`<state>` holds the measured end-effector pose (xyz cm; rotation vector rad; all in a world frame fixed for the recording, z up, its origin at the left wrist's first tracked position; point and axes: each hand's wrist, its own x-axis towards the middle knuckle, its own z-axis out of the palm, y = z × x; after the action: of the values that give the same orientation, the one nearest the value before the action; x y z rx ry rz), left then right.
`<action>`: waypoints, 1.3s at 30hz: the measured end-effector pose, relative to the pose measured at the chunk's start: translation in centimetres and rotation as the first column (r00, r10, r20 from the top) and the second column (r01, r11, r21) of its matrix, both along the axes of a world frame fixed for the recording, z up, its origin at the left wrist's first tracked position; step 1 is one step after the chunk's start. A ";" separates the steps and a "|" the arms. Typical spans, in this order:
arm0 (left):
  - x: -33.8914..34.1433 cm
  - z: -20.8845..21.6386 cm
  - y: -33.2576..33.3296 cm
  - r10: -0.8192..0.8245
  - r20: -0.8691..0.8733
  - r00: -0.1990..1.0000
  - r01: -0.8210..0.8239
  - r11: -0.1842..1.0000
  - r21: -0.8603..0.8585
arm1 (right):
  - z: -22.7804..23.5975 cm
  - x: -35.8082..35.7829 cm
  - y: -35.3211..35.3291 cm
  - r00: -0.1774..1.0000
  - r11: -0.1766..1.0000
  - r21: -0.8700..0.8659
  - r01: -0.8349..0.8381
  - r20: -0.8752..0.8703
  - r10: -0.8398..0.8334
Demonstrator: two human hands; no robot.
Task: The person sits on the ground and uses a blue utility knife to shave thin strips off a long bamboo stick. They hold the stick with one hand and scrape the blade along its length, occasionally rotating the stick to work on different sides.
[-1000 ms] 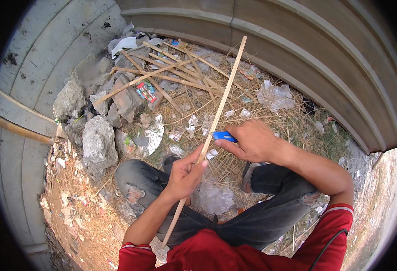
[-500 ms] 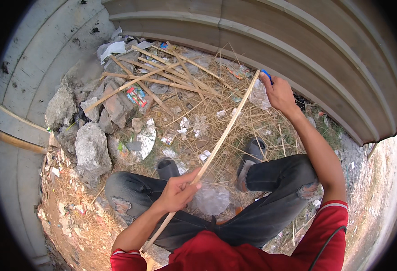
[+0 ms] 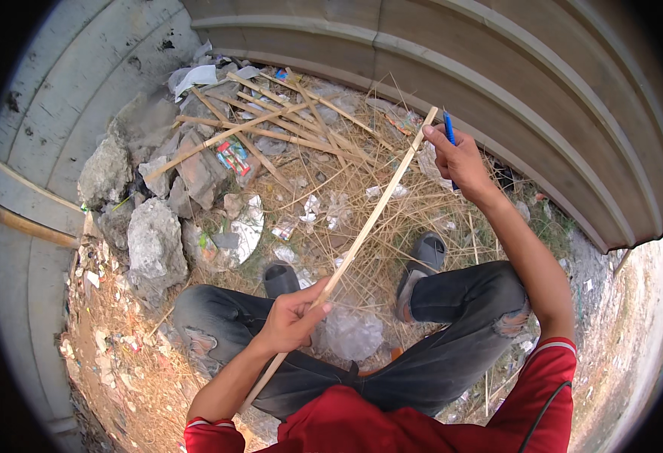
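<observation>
A long pale bamboo strip [image 3: 376,211] slants from beside my left thigh up toward the far right. My left hand [image 3: 292,318] is closed round its lower part, above my lap. Near the strip's far end, my right hand [image 3: 458,157] grips a slim blue cutter [image 3: 450,136], which stands almost upright in the fist. The right thumb tip touches the strip's edge close to that end. The cutter's blade is too small to make out clearly. Beyond my feet, several similar bamboo strips [image 3: 271,115] lie crossed in a loose heap.
Grey broken rocks [image 3: 155,240] are piled at the left, by a pale wall [image 3: 37,136]. A ribbed metal sheet wall [image 3: 512,98] runs behind and to the right. Thin shavings [image 3: 422,204], litter and a clear plastic bag [image 3: 354,334] lie on the ground around my sandals [image 3: 426,253].
My right hand has turned at the strip's far end, so the blue cutter now stands upright and shows more of its length. My left hand has hardly moved.
</observation>
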<state>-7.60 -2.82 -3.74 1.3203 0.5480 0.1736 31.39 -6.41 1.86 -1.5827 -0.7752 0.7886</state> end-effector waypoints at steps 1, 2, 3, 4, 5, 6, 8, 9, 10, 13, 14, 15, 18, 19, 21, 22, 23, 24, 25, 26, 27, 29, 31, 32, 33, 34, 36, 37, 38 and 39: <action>0.3 -0.2 -0.1 -0.005 0.006 1.000 0.005 1.000 0.029 | -0.1 -0.3 0.0 1.000 1.000 0.017 -0.020 0.008 0.020; 0.6 -0.1 -0.2 -0.002 0.027 1.000 0.001 0.999 0.037 | -0.3 -0.2 0.2 0.998 1.000 0.026 -0.014 -0.055 0.015; 0.9 0.1 -0.2 0.000 0.047 0.999 -0.002 0.999 0.045 | -0.5 0.1 0.4 0.993 0.999 0.035 -0.007 -0.119 0.011; 1.0 0.1 -0.3 -0.005 0.063 0.998 0.002 0.999 0.051 | -0.6 0.2 0.5 0.983 0.999 0.041 0.000 -0.183 0.007; 1.2 0.0 -0.3 -0.010 0.080 0.997 0.005 0.998 0.058 | -0.4 0.3 0.5 0.980 0.999 0.033 -0.009 -0.199 0.015; 1.2 -0.3 -0.3 -0.021 0.094 0.995 0.015 0.998 0.064 | -0.5 0.2 0.4 0.975 0.999 0.034 -0.009 -0.223 0.016; 1.3 -0.1 -0.3 -0.027 0.090 0.996 0.025 1.000 0.018 | -0.6 0.2 0.2 0.963 0.999 0.037 -0.014 -0.268 0.023; 1.3 0.3 -0.3 -0.024 0.069 0.997 0.027 0.999 -0.035 | -0.7 0.2 0.0 0.962 0.999 0.024 -0.040 -0.269 0.045; 1.3 0.6 -0.3 -0.023 0.050 0.998 0.027 0.996 -0.088 | -0.8 0.2 -0.3 0.961 0.998 0.011 -0.065 -0.269 0.066; 1.1 0.6 0.0 -0.055 0.052 0.997 0.061 0.992 -0.114 | -0.9 -0.5 -0.8 0.964 0.989 -0.010 -0.145 -0.226 0.139; 1.1 0.6 0.1 -0.065 0.059 0.996 0.072 0.990 -0.120 | -0.8 -0.8 -0.8 0.964 0.985 -0.013 -0.172 -0.206 0.166; 1.1 0.5 0.2 -0.075 0.065 0.995 0.083 0.988 -0.126 | -0.7 -1.1 -0.9 0.951 0.977 0.007 -0.212 -0.230 0.208; 1.4 0.6 0.4 -0.100 0.120 0.988 0.118 0.981 -0.151 | -0.2 -2.0 -0.9 0.949 0.960 -0.029 -0.279 -0.161 0.271; 1.5 0.7 0.4 -0.105 0.141 0.984 0.127 0.979 -0.158 | -0.1 -2.2 -0.8 0.953 0.952 -0.087 -0.295 -0.097 0.286; 1.7 0.5 0.4 -0.079 0.143 0.987 0.102 0.982 -0.159 | 0.6 -3.2 -1.0 0.885 0.942 -0.212 -0.261 0.338 0.321; 1.6 0.5 0.3 -0.060 0.142 0.988 0.082 0.984 -0.157 | 1.2 -4.0 -0.9 0.776 0.937 -0.262 -0.231 0.531 0.340; 1.7 0.6 0.3 -0.046 0.143 0.989 0.069 0.984 -0.165 | 2.5 -4.7 -1.1 0.671 0.902 -0.370 -0.220 0.614 0.416; 1.7 0.7 0.3 -0.031 0.144 0.989 0.056 0.984 -0.172 | 2.4 -5.1 -1.2 0.630 0.897 -0.381 -0.225 0.645 0.432; 1.9 0.7 0.2 -0.022 0.148 0.989 0.048 0.982 -0.180 | 2.3 -5.5 -1.5 0.587 0.891 -0.394 -0.223 0.675 0.446; 1.9 0.7 0.2 -0.005 0.148 0.989 0.034 0.980 -0.194 | 2.1 -5.9 -1.8 0.543 0.886 -0.407 -0.222 0.703 0.459; 1.9 0.6 0.2 0.013 0.148 0.989 0.019 0.978 -0.208 | 2.1 -6.5 -1.9 0.539 0.890 -0.368 -0.269 0.709 0.455; 1.8 0.6 0.2 0.032 0.141 0.989 0.001 0.975 -0.224 | 1.5 -7.2 -1.7 0.497 0.873 -0.416 -0.256 0.718 0.488; 1.7 0.7 0.3 0.030 0.129 0.991 0.000 0.974 -0.228 | 0.9 -6.7 -1.3 0.514 0.880 -0.442 -0.173 0.722 0.463; 1.4 0.6 0.2 0.011 0.117 0.993 0.014 0.977 -0.212 | 0.7 -5.5 -0.7 0.551 0.892 -0.441 -0.098 0.722 0.418; 1.0 0.4 0.1 -0.007 0.105 0.994 0.028 0.980 -0.195 | 0.5 -4.0 -0.1 0.584 0.897 -0.440 -0.023 0.723 0.370; 0.6 0.2 0.2 -0.033 0.098 0.995 0.051 0.982 -0.182 | 0.7 -1.9 0.3 0.647 0.916 -0.400 0.041 0.709 0.281; -0.1 0.1 0.0 -0.062 0.089 0.994 0.077 0.982 -0.175 | 1.3 0.5 -0.2 0.693 0.930 -0.351 0.107 0.697 0.183; -0.3 0.0 -0.2 -0.067 0.080 0.994 0.081 0.981 -0.176 | 1.3 0.7 -0.7 0.691 0.932 -0.349 0.100 0.698 0.187; -0.1 0.0 -0.1 -0.059 0.087 0.994 0.072 0.986 -0.152 | 1.3 0.6 -1.0 0.689 0.933 -0.347 0.094 0.699 0.191; 0.2 0.0 0.2 -0.050 0.094 0.994 0.062 0.990 -0.129 | 1.2 0.0 -1.3 0.679 0.930 -0.367 0.034 0.691 0.248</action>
<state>-7.43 -2.64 -3.70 1.1917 0.4380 0.1479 31.42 -7.71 3.03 -2.2440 -1.3750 0.3486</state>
